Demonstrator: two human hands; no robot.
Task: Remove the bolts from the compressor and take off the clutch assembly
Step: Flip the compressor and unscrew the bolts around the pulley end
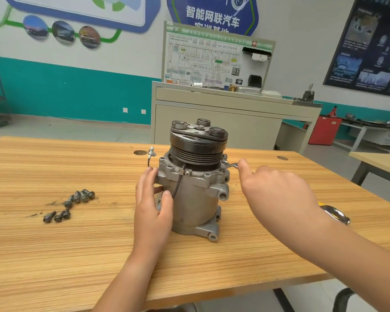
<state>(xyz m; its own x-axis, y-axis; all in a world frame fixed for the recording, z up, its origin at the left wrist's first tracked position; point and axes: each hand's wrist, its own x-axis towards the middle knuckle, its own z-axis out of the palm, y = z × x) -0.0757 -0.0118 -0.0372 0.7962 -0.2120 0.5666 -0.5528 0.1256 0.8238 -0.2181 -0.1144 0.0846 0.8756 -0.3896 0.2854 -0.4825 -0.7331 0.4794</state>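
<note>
A grey aluminium compressor [195,206] stands upright on the wooden table [77,244]. Its black grooved pulley and clutch assembly [198,143] sit on top. My left hand [152,203] grips the left side of the compressor body, thumb against the housing, fingers up at the flange. My right hand [277,190] holds a small silver wrench [229,165] whose head sits at a bolt on the right of the flange. Several loose bolts [71,204] lie in two small groups on the table to the left. A thin black wire with a connector [150,154] rises from the flange.
A beige training bench [223,115] with a wiring diagram board stands behind the table. A shiny metal object [336,213] lies on the table under my right forearm. A red cabinet [324,129] and another table [378,163] are at the right.
</note>
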